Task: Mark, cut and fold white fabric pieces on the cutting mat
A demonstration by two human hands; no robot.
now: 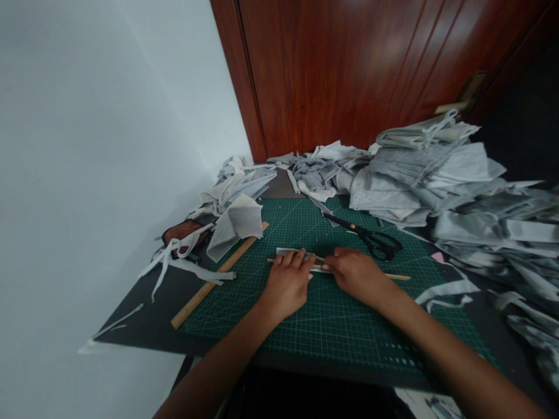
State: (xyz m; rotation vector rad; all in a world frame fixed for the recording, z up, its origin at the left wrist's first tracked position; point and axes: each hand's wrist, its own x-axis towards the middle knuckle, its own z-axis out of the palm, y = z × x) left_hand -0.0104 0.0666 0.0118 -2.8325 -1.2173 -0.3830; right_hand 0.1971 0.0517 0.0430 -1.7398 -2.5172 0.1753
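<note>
A pale grey fabric strip point(282, 251) lies across the green cutting mat, with a thin wooden stick point(398, 277) running along it and showing past both hands. My left hand point(289, 279) rests on the strip and stick, fingers stretched forward over them and pressing down. To its right, my right hand point(353, 271) is closed, with thumb and fingertips pinching the strip near its right end. The exact hold is partly hidden by the fingers. Just beyond the right hand lie black scissors point(364, 231), their blades pointing to the far left.
The cutting mat point(340, 326) covers much of the dark table. A wooden ruler point(218, 276) lies slanted at its left. Cloth scraps point(238, 224) gather by the wall, and a tall fabric heap point(406, 174) stands at the right. A wooden door point(332, 75) rises behind.
</note>
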